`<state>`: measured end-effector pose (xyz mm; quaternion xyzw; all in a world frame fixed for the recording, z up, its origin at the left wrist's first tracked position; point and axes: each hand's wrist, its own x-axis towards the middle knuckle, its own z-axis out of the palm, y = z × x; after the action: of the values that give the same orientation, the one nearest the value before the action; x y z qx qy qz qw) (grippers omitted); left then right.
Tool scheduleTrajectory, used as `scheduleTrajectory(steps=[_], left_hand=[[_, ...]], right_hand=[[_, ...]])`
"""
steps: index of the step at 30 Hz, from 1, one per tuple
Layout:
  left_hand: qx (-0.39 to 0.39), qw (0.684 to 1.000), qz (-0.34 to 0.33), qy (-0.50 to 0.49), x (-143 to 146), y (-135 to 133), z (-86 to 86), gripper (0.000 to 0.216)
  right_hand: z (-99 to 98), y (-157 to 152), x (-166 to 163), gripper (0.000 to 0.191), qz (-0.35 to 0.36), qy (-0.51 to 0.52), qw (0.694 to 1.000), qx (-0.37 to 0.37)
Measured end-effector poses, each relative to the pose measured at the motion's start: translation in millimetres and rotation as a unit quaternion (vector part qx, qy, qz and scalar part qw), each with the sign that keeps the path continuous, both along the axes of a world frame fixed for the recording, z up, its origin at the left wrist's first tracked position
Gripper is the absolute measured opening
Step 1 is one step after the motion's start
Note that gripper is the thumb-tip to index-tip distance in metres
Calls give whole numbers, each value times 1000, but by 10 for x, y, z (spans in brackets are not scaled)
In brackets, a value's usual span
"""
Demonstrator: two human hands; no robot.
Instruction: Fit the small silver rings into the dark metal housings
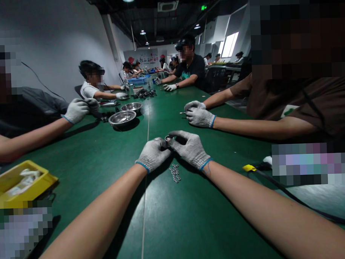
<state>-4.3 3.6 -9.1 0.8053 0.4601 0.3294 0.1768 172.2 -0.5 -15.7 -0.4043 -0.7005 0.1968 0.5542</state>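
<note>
Both my hands wear grey knitted gloves with blue cuffs and meet above the green table. A small round metal ring is pinched between them at the fingertips. My left hand is closed on its left side, with the fingertips partly hidden. From the right, my right hand grips the same ring with thumb and forefinger. Just below my hands, several small ring-shaped metal pieces, like nuts or small bearings, lie in a loose cluster on the table.
Two metal bowls stand ahead to the left, near a heap of dark parts. A yellow bin is at the left edge. A black cable crosses the right side. Gloved co-workers sit along both sides.
</note>
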Motion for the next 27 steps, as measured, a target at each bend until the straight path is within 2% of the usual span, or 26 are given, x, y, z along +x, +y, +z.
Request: scheduleTrajectory(steps=[8,19,27], left_hand=[[-54,998,10,-34,2,-1,1,18],[-45,998,5,-45,-17,22,-31,18],[-44,998,23,-40,-5,0,-2,17]], right_hand=[[-5,11,2,28,9,8,1000,-19],[14,-24,-11,26,-9,-35,999,6],[11,-43,-10,33,-30,-65,997,12]])
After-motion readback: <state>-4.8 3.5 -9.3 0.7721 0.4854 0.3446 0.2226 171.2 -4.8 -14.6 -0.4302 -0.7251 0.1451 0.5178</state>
